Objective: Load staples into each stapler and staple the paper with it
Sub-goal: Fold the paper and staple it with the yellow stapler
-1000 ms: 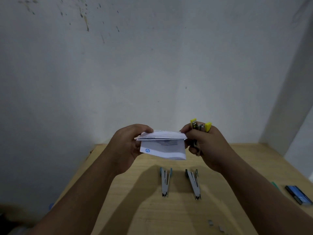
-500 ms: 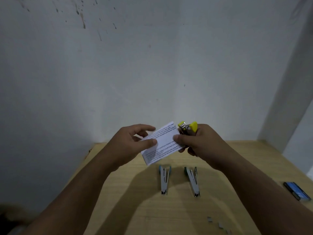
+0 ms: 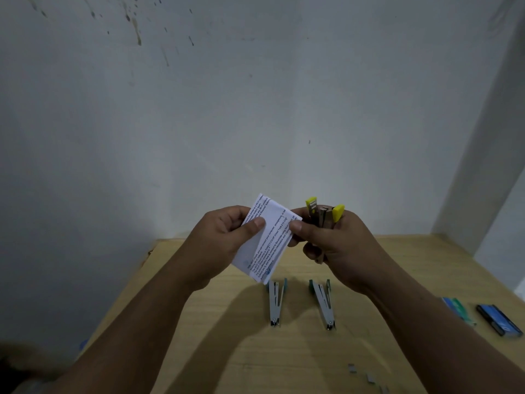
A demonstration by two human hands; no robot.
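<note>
Head view: left hand (image 3: 224,240) pinches limp, light paper (image 3: 264,243); right hand (image 3: 335,243) grips stiff yellow stapler (image 3: 324,216), thumb on paper's edge.

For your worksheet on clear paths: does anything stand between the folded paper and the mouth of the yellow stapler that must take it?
Nothing visible does. The left hand pinches the folded paper; the right hand holds the yellow stapler and also pinches the paper's edge. Only air separates paper and stapler. The two other staplers lie below on the table.
</note>
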